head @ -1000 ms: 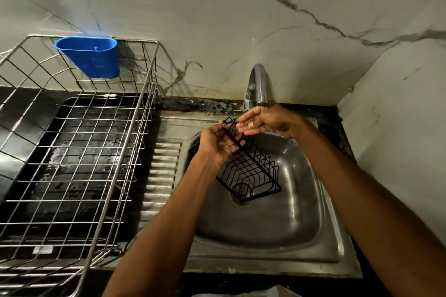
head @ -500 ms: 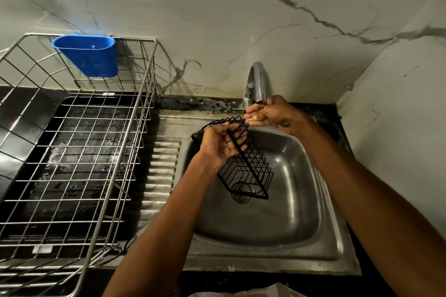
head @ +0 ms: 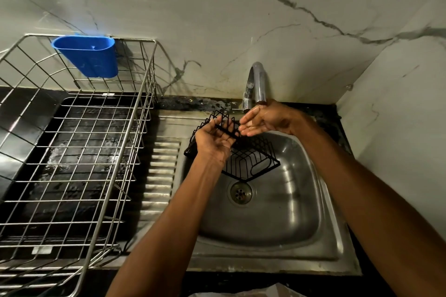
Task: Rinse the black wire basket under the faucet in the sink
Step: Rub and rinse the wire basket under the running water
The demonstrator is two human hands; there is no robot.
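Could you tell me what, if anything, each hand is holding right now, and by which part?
The left hand grips the black wire basket by its upper rim wire. The right hand holds nothing, fingers straight beneath the faucet.

Matt black wire basket [head: 251, 159]; dull brushed steel sink [head: 284, 202]; polished chrome faucet [head: 258, 82]; shiny steel-wire dish rack [head: 142, 108]; glossy blue plastic cup [head: 89, 58]; smooth veined marble wall [head: 241, 19].
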